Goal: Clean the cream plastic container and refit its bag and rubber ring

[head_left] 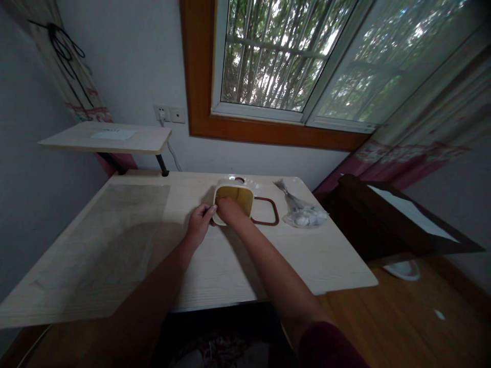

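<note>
A cream square bin [245, 197] with rounded corners and a yellowish-brown inside stands on the table, its opening tilted toward me. My left hand [200, 220] grips its left rim, thumb against the edge. My right hand [229, 207] reaches into the bin; its fingers are bent down against the inner left side, and their tips are hidden. Just right of the bin lies a brown rounded-square ring [275, 210], partly covered by the bin. Farther right rests a knotted clear plastic bag [307, 215] with whitish pieces inside.
The pale wooden table [215, 276] has a raised shelf [141, 143] at its back left and a clear sheet [103, 235] on its left part. Behind the bin is a small brown curved piece [240, 180]. A dark wooden piece of furniture [383, 220] stands at the right.
</note>
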Tool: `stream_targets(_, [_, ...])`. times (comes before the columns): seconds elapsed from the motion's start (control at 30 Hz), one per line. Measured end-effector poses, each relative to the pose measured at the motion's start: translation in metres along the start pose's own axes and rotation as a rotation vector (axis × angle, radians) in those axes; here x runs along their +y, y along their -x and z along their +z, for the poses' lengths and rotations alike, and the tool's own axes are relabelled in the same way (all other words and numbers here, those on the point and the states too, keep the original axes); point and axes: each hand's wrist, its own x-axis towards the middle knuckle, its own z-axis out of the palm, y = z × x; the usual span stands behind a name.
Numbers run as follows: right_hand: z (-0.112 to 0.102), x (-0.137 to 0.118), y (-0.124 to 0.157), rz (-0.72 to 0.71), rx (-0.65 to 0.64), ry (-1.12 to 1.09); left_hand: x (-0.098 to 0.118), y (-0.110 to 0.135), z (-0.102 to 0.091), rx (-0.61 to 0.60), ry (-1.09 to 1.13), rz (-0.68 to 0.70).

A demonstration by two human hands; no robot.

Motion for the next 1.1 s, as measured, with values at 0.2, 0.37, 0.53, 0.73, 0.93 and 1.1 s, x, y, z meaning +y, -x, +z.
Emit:
stream_targets(0.2, [0.003, 0.003, 0.001, 0.008, 0.043, -0.026, 0.003, 0.001, 0.001, -0.012, -0.021, -0.022])
stream_targets(0.37, [0.003, 0.004, 0.0, -0.02, 0.138, -0.016, 0.001, 0.0, 0.002, -0.017, -0.014, -0.018])
stream_targets(0.53, [0.006, 0.002, -0.002, -0.004, 0.235, 0.065, 0.0, 0.0, 0.002, -0.008, 0.004, -0.011])
stream_targets(0.73, [0.007, -0.004, 0.001, 0.132, 0.266, 0.078, -0.002, -0.002, 0.002, 0.015, 0.004, -0.009])
stream_targets(0.93, [0.002, -0.001, 0.004, 0.295, 0.262, 0.09, 0.001, 0.003, 0.005, 0.015, -0.018, -0.015])
stream_targets(1.1, [-0.005, -0.003, 0.007, 0.315, 0.152, 0.104, 0.005, 0.004, 0.006, 0.017, -0.048, -0.001])
